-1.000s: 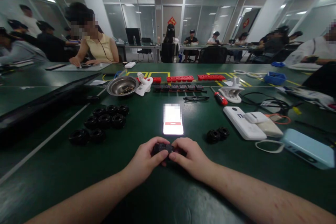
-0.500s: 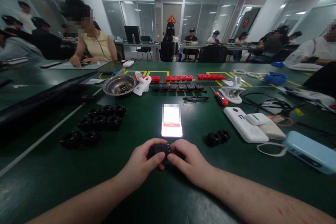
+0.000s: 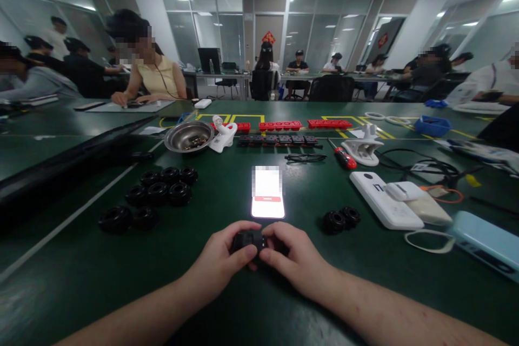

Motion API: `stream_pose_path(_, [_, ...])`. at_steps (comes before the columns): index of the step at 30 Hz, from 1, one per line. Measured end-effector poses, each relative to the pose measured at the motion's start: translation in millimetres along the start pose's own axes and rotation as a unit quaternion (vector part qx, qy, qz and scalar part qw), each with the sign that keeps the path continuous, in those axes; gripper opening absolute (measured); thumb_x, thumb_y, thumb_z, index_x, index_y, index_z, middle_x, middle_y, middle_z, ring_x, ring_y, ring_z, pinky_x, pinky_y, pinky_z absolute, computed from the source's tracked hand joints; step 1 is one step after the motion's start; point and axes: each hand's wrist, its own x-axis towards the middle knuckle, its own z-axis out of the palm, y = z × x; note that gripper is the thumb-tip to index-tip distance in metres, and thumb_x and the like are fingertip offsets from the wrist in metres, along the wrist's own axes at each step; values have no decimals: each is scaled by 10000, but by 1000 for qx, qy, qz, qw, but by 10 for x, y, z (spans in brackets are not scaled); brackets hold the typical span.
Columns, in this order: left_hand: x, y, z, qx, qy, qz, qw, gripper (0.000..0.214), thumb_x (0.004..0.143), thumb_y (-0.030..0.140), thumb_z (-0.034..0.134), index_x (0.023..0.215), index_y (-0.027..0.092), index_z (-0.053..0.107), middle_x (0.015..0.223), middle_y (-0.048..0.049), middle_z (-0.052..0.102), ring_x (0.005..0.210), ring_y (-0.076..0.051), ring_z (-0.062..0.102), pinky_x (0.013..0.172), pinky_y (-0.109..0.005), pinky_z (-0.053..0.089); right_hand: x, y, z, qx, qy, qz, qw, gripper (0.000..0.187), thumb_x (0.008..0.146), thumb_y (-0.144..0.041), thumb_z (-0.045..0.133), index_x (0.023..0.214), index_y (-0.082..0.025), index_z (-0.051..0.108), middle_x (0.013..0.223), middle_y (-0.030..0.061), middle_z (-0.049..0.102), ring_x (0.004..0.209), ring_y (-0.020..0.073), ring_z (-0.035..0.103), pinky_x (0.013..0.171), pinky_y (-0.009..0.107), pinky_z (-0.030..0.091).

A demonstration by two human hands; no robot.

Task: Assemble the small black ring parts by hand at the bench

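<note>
Both my hands meet at the near middle of the green table (image 3: 227,189). My left hand (image 3: 221,259) and my right hand (image 3: 294,259) are closed around one small black ring-shaped part (image 3: 248,239), pinching it from either side with thumbs and fingers. A lit phone (image 3: 267,192) lies just beyond them. Several loose black rings (image 3: 162,186) lie to the left, and two more black rings (image 3: 341,219) sit to the right.
A metal bowl (image 3: 190,135), white clips (image 3: 364,146), a red-handled screwdriver (image 3: 344,157), red and black part strips (image 3: 279,132), white power banks (image 3: 385,200), cables (image 3: 421,165) and a light blue case (image 3: 486,243) crowd the far and right side. Other people sit at tables around.
My hands still hold the black part at the same place. The view has tilted slightly, so everything sits a bit lower in the frame.
</note>
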Motion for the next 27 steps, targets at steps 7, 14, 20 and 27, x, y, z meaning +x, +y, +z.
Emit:
stream_pose_path(7, [-33, 28, -5, 67, 43, 21, 997, 264, 704, 331, 576, 924, 187, 550, 797, -12, 595, 626, -143, 568, 589, -267, 450, -69, -9, 26, -22, 63, -3, 998, 394, 673, -344, 645, 991, -203, 462, 873, 31, 513, 777, 188, 471, 680, 312, 384])
stream_pose_path(14, [-36, 27, 4, 40, 11, 13, 999, 354, 689, 362, 584, 988, 185, 518, 803, -15, 599, 664, -160, 578, 635, -284, 454, 10, 21, 2, -31, 32, -40, 998, 225, 797, -389, 483, 709, -182, 497, 725, 13, 494, 708, 175, 460, 637, 299, 367])
stream_pose_path(20, [-7, 25, -3, 31, 15, 14, 999, 313, 699, 408, 557, 906, 174, 532, 720, 9, 572, 582, -130, 545, 559, -250, 431, -69, -60, 17, -21, 51, -30, 998, 384, 649, -239, 671, 976, -202, 473, 917, 35, 518, 831, 192, 472, 726, 317, 381])
stream_pose_path(27, [-47, 19, 11, 36, 36, 5, 999, 330, 702, 392, 563, 942, 172, 507, 745, -2, 561, 600, -137, 548, 576, -269, 440, -12, 27, 16, -16, 42, -16, 999, 248, 830, -391, 410, 745, -178, 505, 742, 23, 511, 721, 180, 463, 648, 308, 367])
